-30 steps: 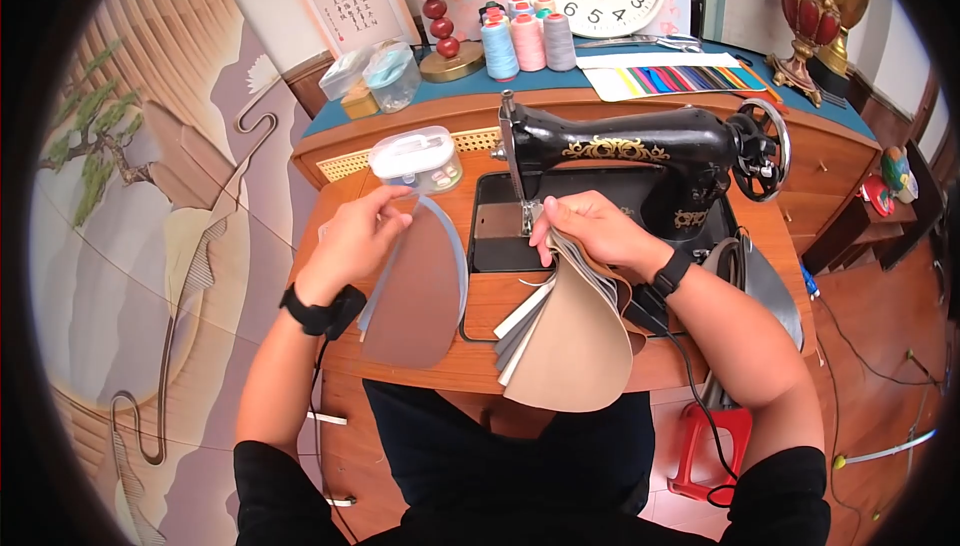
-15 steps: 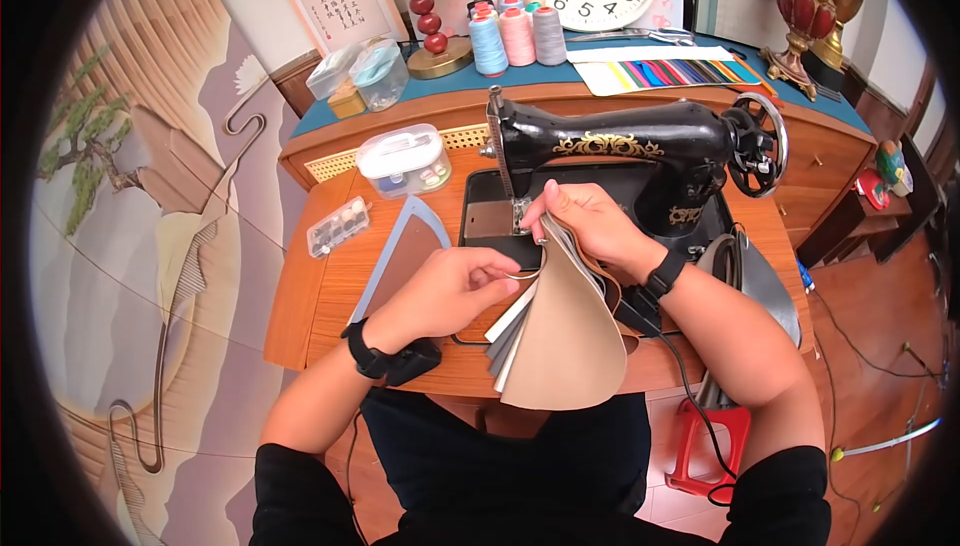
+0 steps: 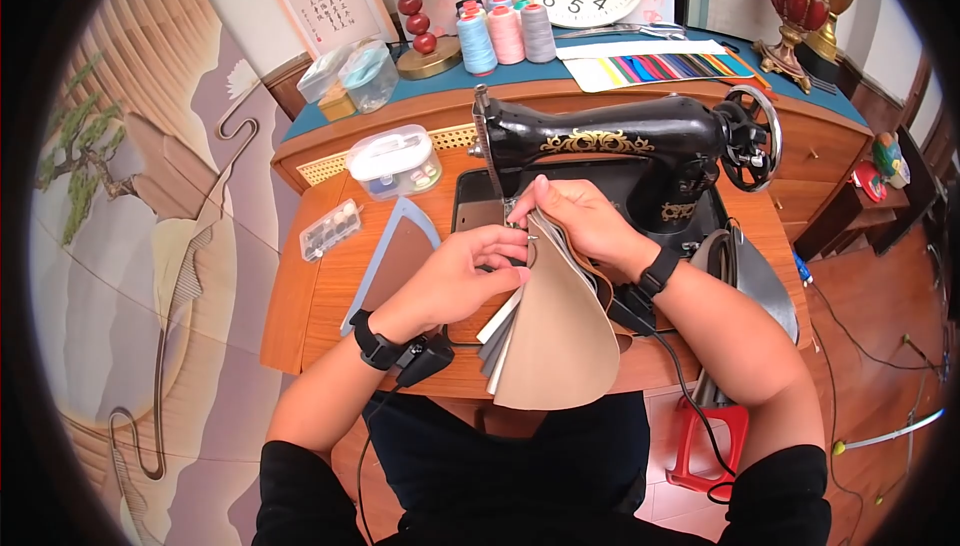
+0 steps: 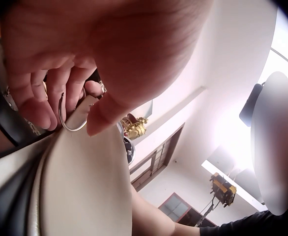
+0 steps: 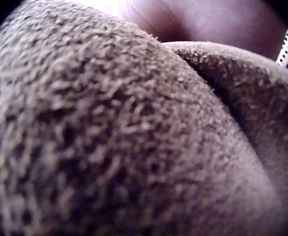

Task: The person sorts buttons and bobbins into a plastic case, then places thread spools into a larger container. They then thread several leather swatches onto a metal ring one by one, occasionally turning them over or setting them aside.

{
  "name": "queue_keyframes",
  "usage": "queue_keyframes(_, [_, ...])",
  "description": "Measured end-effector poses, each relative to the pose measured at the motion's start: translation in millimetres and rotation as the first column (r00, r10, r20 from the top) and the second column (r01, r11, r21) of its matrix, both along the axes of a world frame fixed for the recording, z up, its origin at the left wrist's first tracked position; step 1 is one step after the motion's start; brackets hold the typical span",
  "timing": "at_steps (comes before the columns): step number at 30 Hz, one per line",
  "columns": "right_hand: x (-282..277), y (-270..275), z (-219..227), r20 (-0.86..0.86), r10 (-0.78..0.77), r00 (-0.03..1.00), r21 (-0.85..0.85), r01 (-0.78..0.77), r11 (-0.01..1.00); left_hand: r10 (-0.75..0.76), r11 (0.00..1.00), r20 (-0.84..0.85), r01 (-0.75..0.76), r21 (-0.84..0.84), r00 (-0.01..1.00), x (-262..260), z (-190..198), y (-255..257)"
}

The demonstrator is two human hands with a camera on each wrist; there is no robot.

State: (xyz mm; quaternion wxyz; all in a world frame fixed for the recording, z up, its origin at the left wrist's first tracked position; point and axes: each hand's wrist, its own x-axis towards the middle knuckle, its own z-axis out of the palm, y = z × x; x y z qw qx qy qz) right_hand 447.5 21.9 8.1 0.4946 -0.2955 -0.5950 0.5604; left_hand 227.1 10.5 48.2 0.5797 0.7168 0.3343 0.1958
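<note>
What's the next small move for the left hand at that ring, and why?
Probably slide the top beige swatch off, or open the metal ring. The left hand already pinches the ring between thumb and fingers, the right hand holds the fanned swatch stack at its top, and one brown swatch already lies loose on the table.

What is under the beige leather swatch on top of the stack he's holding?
Under the beige swatch, edges of white and grey swatches fan out at its left, with a brown one at its right. Their faces and count are covered.
</note>
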Motion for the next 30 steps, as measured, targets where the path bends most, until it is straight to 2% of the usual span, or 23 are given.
queue_keyframes(3, [0.8,-1.5,2.7,0.024,0.02,0.999,-0.036,-0.02,0.999,0.012,1.0,-0.013,-0.012,0.019,1.0,-2.5,-0.5,2.7])
queue_keyframes(5, [0.2,-1.4,3.1,0.029,0.034,0.999,-0.032,-0.033,0.999,0.077,0.993,-0.029,-0.08,-0.083,0.997,-2.7,7.5,-0.7])
queue_keyframes(9, [-0.5,-0.4,1.5,0.045,0.012,0.999,-0.008,-0.012,1.0,0.086,0.994,0.016,-0.085,-0.072,0.996,-4.7,5.6,-2.8])
queue_keyframes(11, [-0.7,0.1,2.6,0.063,0.002,0.998,0.019,-0.003,1.0,0.107,0.994,-0.013,-0.107,-0.005,0.994,-3.6,8.4,-5.8])
queue_keyframes(13, [0.4,-1.1,3.7,0.036,0.03,0.999,-0.045,-0.028,0.999,0.114,0.993,-0.021,-0.113,0.036,0.993,-4.9,8.1,-4.4])
queue_keyframes(18, [-0.8,-6.1,10.2,0.036,0.027,0.999,-0.087,-0.024,0.996,0.12,0.985,-0.035,-0.114,0.127,0.992,-6.5,4.2,-1.8])
queue_keyframes(23, [-1.7,-4.4,8.3,0.014,0.054,0.998,-0.071,-0.053,0.996,0.169,0.982,0.109,-0.157,-0.108,0.98,-0.8,10.0,1.1])
queue_keyframes(27, [-2.5,-6.7,12.5,0.015,0.065,0.998,-0.067,-0.064,0.996,0.17,0.983,0.129,-0.158,-0.094,0.977,-0.3,4.3,7.2])
queue_keyframes(30, [-3.4,-6.6,11.3,0.011,0.059,0.998,-0.052,-0.059,0.997,0.132,0.99,0.212,-0.119,-0.073,0.968,3.0,5.6,4.8])
